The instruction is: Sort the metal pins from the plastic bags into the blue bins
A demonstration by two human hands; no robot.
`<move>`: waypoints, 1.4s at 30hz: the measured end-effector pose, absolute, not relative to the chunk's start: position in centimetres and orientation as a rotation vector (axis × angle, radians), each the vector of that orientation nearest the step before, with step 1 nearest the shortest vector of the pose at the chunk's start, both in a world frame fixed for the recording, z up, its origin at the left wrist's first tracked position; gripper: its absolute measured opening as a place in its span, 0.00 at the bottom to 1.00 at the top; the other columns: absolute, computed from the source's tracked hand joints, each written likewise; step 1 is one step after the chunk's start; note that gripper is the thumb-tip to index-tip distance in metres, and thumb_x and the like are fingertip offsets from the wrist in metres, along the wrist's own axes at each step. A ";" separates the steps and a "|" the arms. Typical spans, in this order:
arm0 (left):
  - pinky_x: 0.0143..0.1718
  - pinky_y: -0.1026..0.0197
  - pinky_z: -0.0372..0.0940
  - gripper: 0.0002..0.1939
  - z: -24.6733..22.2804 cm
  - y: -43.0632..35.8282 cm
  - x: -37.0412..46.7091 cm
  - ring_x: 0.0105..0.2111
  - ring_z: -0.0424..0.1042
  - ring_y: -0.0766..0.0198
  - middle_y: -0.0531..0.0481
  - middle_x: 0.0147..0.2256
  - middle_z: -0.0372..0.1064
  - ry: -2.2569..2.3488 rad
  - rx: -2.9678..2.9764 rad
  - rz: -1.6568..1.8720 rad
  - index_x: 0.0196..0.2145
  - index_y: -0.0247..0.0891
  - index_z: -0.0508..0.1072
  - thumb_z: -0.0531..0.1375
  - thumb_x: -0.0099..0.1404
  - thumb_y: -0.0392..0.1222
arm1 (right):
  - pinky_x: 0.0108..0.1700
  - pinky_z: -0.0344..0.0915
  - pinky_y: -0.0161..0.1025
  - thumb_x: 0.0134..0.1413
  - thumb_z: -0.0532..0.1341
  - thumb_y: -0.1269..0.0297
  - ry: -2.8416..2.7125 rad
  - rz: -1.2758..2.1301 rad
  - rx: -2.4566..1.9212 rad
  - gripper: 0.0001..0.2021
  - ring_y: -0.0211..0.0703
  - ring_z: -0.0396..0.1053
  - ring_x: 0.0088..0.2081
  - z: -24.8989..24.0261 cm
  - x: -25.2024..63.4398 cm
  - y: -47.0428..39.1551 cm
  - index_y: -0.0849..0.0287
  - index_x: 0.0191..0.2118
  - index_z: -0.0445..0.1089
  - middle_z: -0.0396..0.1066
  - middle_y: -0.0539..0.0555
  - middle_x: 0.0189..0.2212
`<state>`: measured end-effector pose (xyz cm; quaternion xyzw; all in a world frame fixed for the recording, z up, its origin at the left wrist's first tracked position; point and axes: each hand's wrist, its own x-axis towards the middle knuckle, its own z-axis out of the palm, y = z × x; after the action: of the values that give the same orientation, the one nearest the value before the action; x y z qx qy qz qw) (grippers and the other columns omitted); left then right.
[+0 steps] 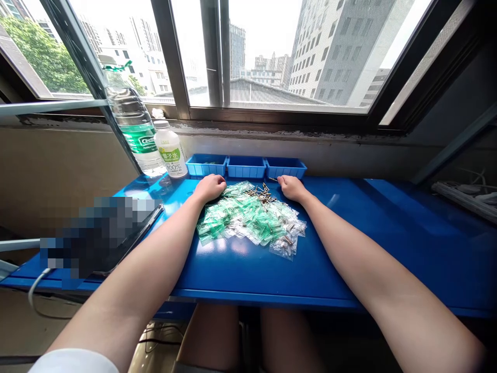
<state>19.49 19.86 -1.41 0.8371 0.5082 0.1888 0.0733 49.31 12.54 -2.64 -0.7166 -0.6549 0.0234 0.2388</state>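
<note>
Both hands rest at the bag pile, mid-frame
Left hand [210,187] fisted, empty, touching green bags [248,220]; right hand [292,187] curled beside loose screws [262,194], grip indiscernible

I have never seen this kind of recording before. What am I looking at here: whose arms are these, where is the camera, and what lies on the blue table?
There is no machine: a person works with two bare hands, and the one camera sits on the person's head, looking forward and down. The left hand and right hand rest curled on a blue table, at either side of a pile of small clear bags with green parts inside. Small metal pins lie loose between the hands. Whether either hand holds something cannot be seen. Behind the pile stand three blue bins; to the left are a large water bottle and a small white bottle, under a window.
</note>
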 end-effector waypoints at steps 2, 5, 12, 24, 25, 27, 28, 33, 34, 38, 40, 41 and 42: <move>0.42 0.60 0.66 0.18 -1.4 19.9 19.5 0.41 0.72 0.55 0.46 0.42 0.75 1.523 2.517 0.563 0.38 0.40 0.77 0.51 0.59 0.45 | 0.28 0.49 0.37 0.64 0.48 0.61 -1.713 0.153 -1.868 0.20 0.40 0.59 0.24 -2.7 49.5 12.7 0.57 0.21 0.59 0.67 0.54 0.21; 0.41 0.59 0.66 0.18 -1.4 19.9 19.5 0.41 0.72 0.55 0.45 0.42 0.74 1.520 2.516 0.569 0.38 0.40 0.77 0.50 0.59 0.45 | 0.26 0.50 0.36 0.63 0.51 0.57 -1.438 0.418 -1.672 0.23 0.35 0.52 0.19 -2.8 49.9 13.1 0.57 0.17 0.56 0.57 0.49 0.14; 0.42 0.59 0.65 0.18 -1.5 20.0 19.4 0.41 0.72 0.55 0.46 0.43 0.74 1.531 2.512 0.566 0.39 0.40 0.77 0.50 0.59 0.46 | 0.18 0.53 0.29 0.58 0.59 0.53 -0.764 0.723 -1.266 0.20 0.30 0.56 0.16 -1.9 51.1 12.8 0.59 0.20 0.59 0.58 0.46 0.14; 0.43 0.59 0.66 0.18 -1.3 19.7 19.5 0.42 0.72 0.54 0.46 0.43 0.74 1.531 2.506 0.562 0.39 0.40 0.78 0.51 0.59 0.46 | 0.12 0.55 0.27 0.59 0.58 0.53 -0.481 0.661 -1.254 0.18 0.28 0.54 0.13 -1.7 51.4 13.2 0.58 0.22 0.60 0.55 0.43 0.13; 0.43 0.59 0.66 0.18 -1.3 19.7 19.5 0.42 0.72 0.54 0.46 0.43 0.74 1.531 2.504 0.565 0.39 0.40 0.78 0.51 0.59 0.46 | 0.12 0.55 0.27 0.59 0.58 0.53 -0.474 0.654 -1.260 0.18 0.28 0.54 0.13 -1.7 51.4 13.3 0.58 0.23 0.60 0.55 0.43 0.13; 0.43 0.59 0.66 0.19 -1.3 19.7 19.5 0.42 0.72 0.54 0.46 0.44 0.74 1.531 2.500 0.566 0.39 0.41 0.78 0.51 0.59 0.46 | 0.12 0.55 0.27 0.59 0.58 0.52 -0.466 0.647 -1.270 0.19 0.29 0.53 0.12 -1.7 51.4 13.3 0.58 0.23 0.59 0.54 0.42 0.12; 0.42 0.59 0.66 0.19 -1.3 19.7 19.5 0.42 0.72 0.54 0.46 0.44 0.74 1.532 2.499 0.566 0.39 0.41 0.78 0.51 0.58 0.46 | 0.12 0.55 0.27 0.59 0.57 0.52 -0.463 0.646 -1.275 0.19 0.29 0.53 0.12 -1.7 51.5 13.4 0.58 0.23 0.59 0.54 0.42 0.12; 0.43 0.60 0.65 0.19 -1.3 19.7 19.5 0.42 0.71 0.55 0.45 0.44 0.74 1.534 2.496 0.557 0.39 0.40 0.77 0.51 0.58 0.46 | 0.13 0.55 0.28 0.61 0.55 0.53 -0.467 0.655 -1.288 0.18 0.30 0.55 0.13 -1.6 51.5 13.2 0.58 0.24 0.61 0.55 0.43 0.13; 0.43 0.60 0.65 0.19 -1.3 19.7 19.5 0.42 0.71 0.55 0.45 0.44 0.74 1.533 2.497 0.555 0.40 0.40 0.77 0.51 0.58 0.46 | 0.13 0.55 0.28 0.61 0.54 0.53 -0.477 0.655 -1.293 0.18 0.30 0.55 0.13 -1.6 51.4 13.2 0.58 0.24 0.61 0.55 0.43 0.13; 0.43 0.59 0.66 0.19 -1.3 19.7 19.5 0.42 0.71 0.55 0.45 0.44 0.74 1.527 2.507 0.558 0.39 0.40 0.77 0.50 0.59 0.46 | 0.14 0.53 0.29 0.58 0.57 0.51 -0.618 0.630 -1.347 0.18 0.30 0.54 0.13 -2.0 51.2 13.3 0.58 0.23 0.63 0.56 0.44 0.13; 0.43 0.59 0.66 0.19 -1.4 19.7 19.5 0.42 0.71 0.55 0.45 0.44 0.74 1.526 2.508 0.562 0.39 0.40 0.77 0.50 0.59 0.46 | 0.15 0.53 0.30 0.55 0.59 0.52 -0.773 0.579 -1.406 0.17 0.30 0.54 0.14 -2.4 51.1 13.4 0.59 0.22 0.65 0.58 0.45 0.13; 0.43 0.59 0.66 0.19 -1.4 19.7 19.5 0.42 0.71 0.55 0.45 0.44 0.74 1.528 2.507 0.562 0.39 0.40 0.77 0.50 0.59 0.46 | 0.17 0.54 0.30 0.53 0.60 0.53 -0.865 0.539 -1.436 0.17 0.31 0.55 0.15 -2.6 51.0 13.4 0.59 0.22 0.66 0.60 0.46 0.14; 0.43 0.59 0.66 0.19 -1.4 19.7 19.5 0.43 0.71 0.55 0.45 0.44 0.74 1.529 2.507 0.561 0.40 0.40 0.77 0.51 0.59 0.46 | 0.19 0.55 0.31 0.51 0.61 0.53 -0.960 0.486 -1.464 0.16 0.32 0.56 0.16 -2.7 50.9 13.4 0.60 0.21 0.67 0.61 0.46 0.14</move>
<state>19.47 19.71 -1.37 0.8361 0.5101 0.1870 0.0761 50.86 13.40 -2.73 -0.6355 -0.4165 0.2110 0.6149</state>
